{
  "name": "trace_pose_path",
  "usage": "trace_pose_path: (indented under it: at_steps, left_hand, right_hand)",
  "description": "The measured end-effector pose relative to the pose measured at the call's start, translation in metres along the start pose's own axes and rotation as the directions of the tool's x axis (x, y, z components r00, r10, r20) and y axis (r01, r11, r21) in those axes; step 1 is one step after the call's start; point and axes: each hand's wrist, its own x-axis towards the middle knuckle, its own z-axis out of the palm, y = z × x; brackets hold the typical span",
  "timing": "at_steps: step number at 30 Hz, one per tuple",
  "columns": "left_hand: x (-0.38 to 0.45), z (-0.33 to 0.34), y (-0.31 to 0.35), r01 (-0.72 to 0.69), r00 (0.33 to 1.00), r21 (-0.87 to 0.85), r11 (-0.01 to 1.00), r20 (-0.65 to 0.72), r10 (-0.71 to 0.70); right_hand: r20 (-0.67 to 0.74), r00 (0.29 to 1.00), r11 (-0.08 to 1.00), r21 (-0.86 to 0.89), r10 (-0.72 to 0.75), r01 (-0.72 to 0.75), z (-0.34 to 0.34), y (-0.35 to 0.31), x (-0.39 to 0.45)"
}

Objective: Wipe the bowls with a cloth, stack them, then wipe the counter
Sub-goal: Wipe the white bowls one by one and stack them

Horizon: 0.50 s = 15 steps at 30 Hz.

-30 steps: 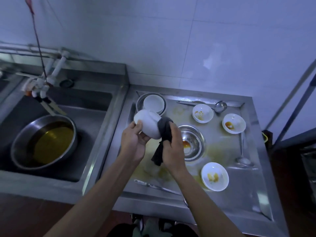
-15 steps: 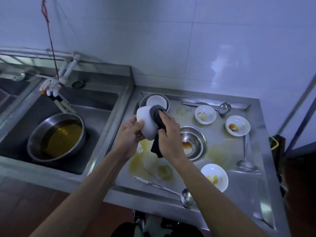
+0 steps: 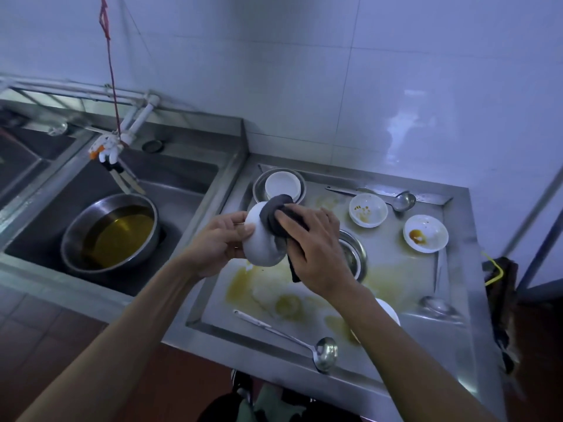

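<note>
Head view: at mid-frame the left hand [image 3: 219,239] grips a white bowl [image 3: 259,239] tipped on its side, fingers curled round its outer wall. The right hand [image 3: 316,242] has its fingers curled over a dark cloth [image 3: 274,217], pressing it into the bowl's mouth, with a tail of cloth hanging below the palm.

Against a second ago, both hands and the bowl sit higher and further right in the frame, the cloth is bunched deeper over the rim, and the right forearm now hides most of the soiled bowl [image 3: 388,310] at lower right.

Just above the hands a clean bowl [image 3: 281,185] rests in a steel dish [image 3: 259,188]. Two stained bowls [image 3: 368,210] [image 3: 425,233] stand at upper right on the smeared steel counter [image 3: 396,269]. A ladle [image 3: 326,350] lies along the near edge. At left a steel basin [image 3: 79,233] of yellow liquid sits in the sink.
</note>
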Motion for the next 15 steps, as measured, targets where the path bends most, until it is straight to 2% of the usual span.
trace_pose_path:
  at_steps: [4,7,10,12,13,14,15]
  left_hand:
    - [-0.009,0.007,0.008,-0.002,0.996,0.002,1.0,0.085,0.002]
    - [-0.015,0.015,0.011,-0.004,0.989,-0.073,0.997,0.144,0.015]
    - [-0.018,0.019,0.009,-0.035,0.992,-0.054,0.998,0.121,0.041]
    - [-0.018,0.02,0.009,-0.067,0.992,-0.005,0.998,0.105,0.067]
    - [-0.018,0.021,0.01,-0.081,0.992,0.002,0.997,0.095,0.08]
    - [-0.019,0.021,0.01,-0.094,0.992,-0.002,0.996,0.079,0.093]
    - [-0.02,0.021,0.01,-0.102,0.993,-0.011,0.995,0.052,0.103]
  right_hand:
    - [-0.028,0.989,0.987,0.061,-0.147,0.148,-0.002,-0.006,0.004]
    - [-0.009,0.99,0.988,0.066,-0.143,0.143,-0.002,-0.014,0.005]
    - [-0.026,0.994,0.983,0.147,-0.109,0.112,-0.004,-0.017,0.009]
    - [-0.048,0.999,0.978,0.208,0.008,0.002,-0.004,-0.016,0.016]
    - [-0.048,0.991,0.956,0.272,0.124,-0.106,-0.004,-0.016,0.02]
    - [-0.02,0.963,0.894,0.379,0.268,-0.241,-0.005,-0.015,0.023]
    - [0.037,0.914,0.787,0.494,0.405,-0.369,-0.006,-0.014,0.027]
